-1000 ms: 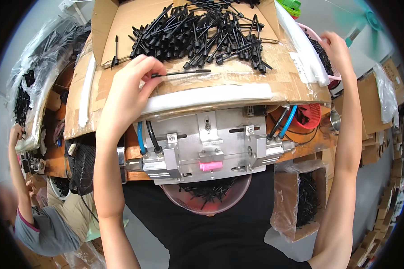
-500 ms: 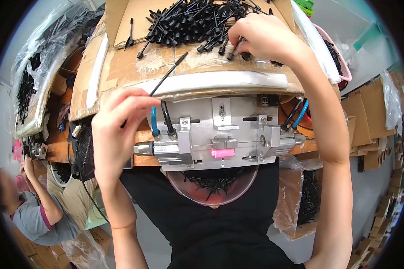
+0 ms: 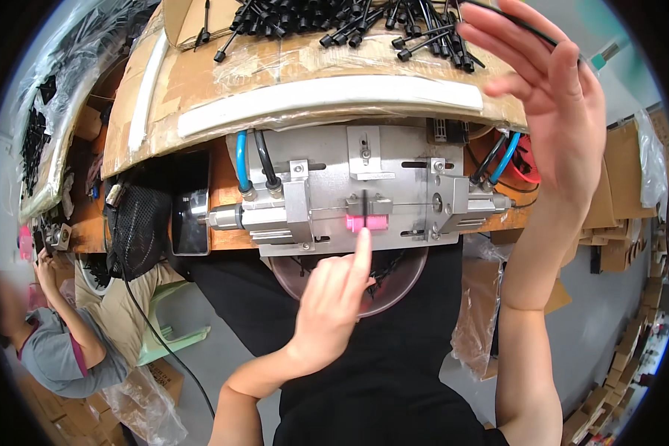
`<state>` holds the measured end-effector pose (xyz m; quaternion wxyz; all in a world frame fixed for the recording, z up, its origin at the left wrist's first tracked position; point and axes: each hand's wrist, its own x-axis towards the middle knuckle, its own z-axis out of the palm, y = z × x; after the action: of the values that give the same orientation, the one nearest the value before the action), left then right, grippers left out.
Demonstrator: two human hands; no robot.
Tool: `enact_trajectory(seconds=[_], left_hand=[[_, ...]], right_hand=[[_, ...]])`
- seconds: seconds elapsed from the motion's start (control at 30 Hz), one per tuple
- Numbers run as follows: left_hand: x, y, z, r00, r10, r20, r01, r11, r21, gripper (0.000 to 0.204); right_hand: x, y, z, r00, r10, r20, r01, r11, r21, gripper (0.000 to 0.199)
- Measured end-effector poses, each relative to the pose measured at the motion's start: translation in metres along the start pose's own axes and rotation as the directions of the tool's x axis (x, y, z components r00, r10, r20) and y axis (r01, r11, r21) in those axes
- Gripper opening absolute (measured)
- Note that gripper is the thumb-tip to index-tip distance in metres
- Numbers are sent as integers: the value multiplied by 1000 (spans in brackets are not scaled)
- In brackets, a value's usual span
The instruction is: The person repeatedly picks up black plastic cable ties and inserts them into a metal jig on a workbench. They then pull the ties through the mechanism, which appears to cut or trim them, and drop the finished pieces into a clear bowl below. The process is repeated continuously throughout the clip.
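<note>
pink block (image 3: 366,222) sits at the middle of the metal jig (image 3: 364,189). left hand (image 3: 333,305) holds nothing, forefinger on the block. right hand (image 3: 550,97) pinches a black pin (image 3: 513,21). judgement: press squarely, keep the pin clear.

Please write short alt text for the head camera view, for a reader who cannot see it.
The left hand presses its forefinger on a pink button of a metal machine, while the right hand, raised, holds a thin black stick near a pile of black sticks on cardboard.
</note>
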<state>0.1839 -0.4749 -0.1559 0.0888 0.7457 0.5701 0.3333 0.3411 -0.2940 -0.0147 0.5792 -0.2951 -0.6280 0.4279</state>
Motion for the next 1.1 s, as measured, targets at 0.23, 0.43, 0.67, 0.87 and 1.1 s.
enact_trajectory(seconds=[0.23,0.43,0.67,0.87,1.1], left_hand=[[12,2,26,997,30,73,-46,972,230,69],[15,2,24,994,32,100,-51,978,202,69],[21,5,-24,997,-59,-51,60,998,13,75],[22,-3,-38,986,-114,-119,124,989,79,75],[71,-9,-54,991,-31,-133,33,999,15,69]], right_hand=[[-43,-1,-58,996,-91,-13,91,996,-7,72],[-115,7,-47,998,-49,-51,44,995,-87,37],[-197,73,16,962,-105,253,242,756,-608,61],[-198,97,30,954,-81,287,250,742,-622,64],[-173,60,14,896,105,431,260,663,-702,63]])
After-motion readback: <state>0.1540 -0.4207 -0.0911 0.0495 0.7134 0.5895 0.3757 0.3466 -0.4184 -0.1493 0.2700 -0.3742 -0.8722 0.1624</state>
